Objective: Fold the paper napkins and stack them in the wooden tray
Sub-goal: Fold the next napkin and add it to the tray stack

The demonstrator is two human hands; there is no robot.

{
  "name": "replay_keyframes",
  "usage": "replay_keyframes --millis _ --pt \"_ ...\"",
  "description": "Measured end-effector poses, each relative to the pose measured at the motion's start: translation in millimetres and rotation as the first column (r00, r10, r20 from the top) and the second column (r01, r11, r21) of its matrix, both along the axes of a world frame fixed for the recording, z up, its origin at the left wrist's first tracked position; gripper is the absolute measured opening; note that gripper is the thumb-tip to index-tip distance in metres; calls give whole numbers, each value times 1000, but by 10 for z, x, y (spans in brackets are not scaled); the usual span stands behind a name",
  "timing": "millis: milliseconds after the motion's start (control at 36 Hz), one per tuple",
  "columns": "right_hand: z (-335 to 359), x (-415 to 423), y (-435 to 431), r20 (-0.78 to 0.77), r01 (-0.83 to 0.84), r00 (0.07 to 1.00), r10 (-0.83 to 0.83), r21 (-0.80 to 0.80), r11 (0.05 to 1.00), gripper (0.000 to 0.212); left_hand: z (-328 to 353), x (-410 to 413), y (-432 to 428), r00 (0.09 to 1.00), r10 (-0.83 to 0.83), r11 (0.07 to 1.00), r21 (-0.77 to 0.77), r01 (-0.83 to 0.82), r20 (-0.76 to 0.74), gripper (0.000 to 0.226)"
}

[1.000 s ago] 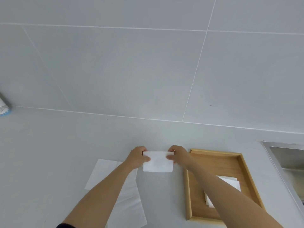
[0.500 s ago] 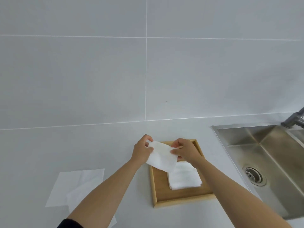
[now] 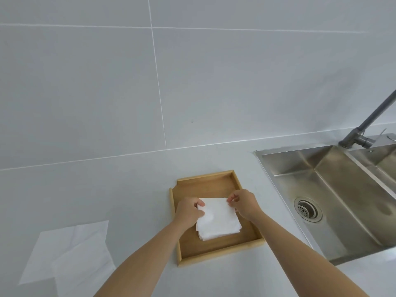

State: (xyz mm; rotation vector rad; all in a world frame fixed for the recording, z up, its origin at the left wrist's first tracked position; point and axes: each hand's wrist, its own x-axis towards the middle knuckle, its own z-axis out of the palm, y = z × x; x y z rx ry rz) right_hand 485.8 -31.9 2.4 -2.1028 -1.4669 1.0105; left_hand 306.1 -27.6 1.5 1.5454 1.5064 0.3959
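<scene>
Two bare forearms reach in from the lower edge, no sleeve, watch or bracelet on either up to the wrists behind the fingers. The left hand (image 3: 188,212) and right hand (image 3: 244,203) are ungloved, no rings on the fingers that show; nails look short and plain.

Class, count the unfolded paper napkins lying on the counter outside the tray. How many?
2: one flat white unfolded paper napkin left of the wooden tray, another overlapping its nearer corner. More could lie outside the frame.
</scene>
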Motion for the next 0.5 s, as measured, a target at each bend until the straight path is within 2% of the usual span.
replay_keyframes --millis 56,194,333,500 --pt "-44 -12 22 72 -33 997 33 3 999 19 -42 9 -11 999 -16 1000 -13 16 -35 33" --pt "-119 -79 61 244 -156 957 156 -19 988 26 -122 5 -27 994 -45 999 -4 45 -104 38" --pt "-159 -125 58 336 -242 907 255 -81 967 26 -126 5 -43 979 -102 994 24 108 -175 40" --pt "-76 -127 49 413 -258 865 286 -122 958 28 -77 -83 -57 904 -223 958 90 273 -365 45"
